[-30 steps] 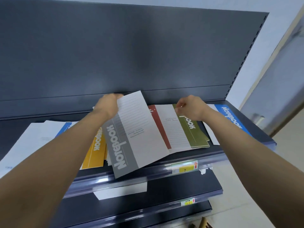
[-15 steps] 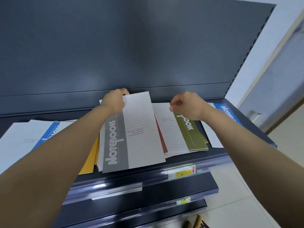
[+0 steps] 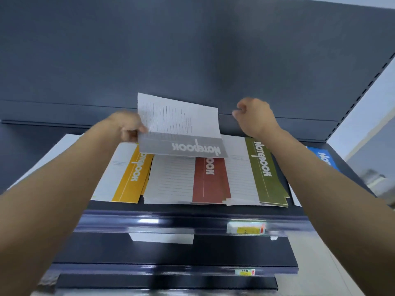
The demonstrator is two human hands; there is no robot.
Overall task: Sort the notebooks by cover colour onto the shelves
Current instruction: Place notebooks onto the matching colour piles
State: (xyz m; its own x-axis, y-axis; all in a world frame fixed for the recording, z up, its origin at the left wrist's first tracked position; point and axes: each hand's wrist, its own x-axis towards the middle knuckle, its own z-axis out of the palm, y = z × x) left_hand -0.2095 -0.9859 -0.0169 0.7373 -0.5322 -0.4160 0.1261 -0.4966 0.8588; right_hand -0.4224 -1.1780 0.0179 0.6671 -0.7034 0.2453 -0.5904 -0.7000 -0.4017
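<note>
My left hand (image 3: 128,128) pinches the grey notebook (image 3: 181,133) by 1 short edge, so it hangs just right of my fingers, above the red notebook (image 3: 210,180) pile. I judge it light, floppy and slick, so I'd grip nearer the spine. My right hand (image 3: 254,116) is curled and holds nothing. My left fingertips are hidden behind the cover.

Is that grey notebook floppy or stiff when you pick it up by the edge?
Probably a bit floppy: the grey notebook is thin and seems to bend while the left hand pinches one edge. Likely light too, since one hand holds it up. Being flat, it shouldn't roll.
</note>
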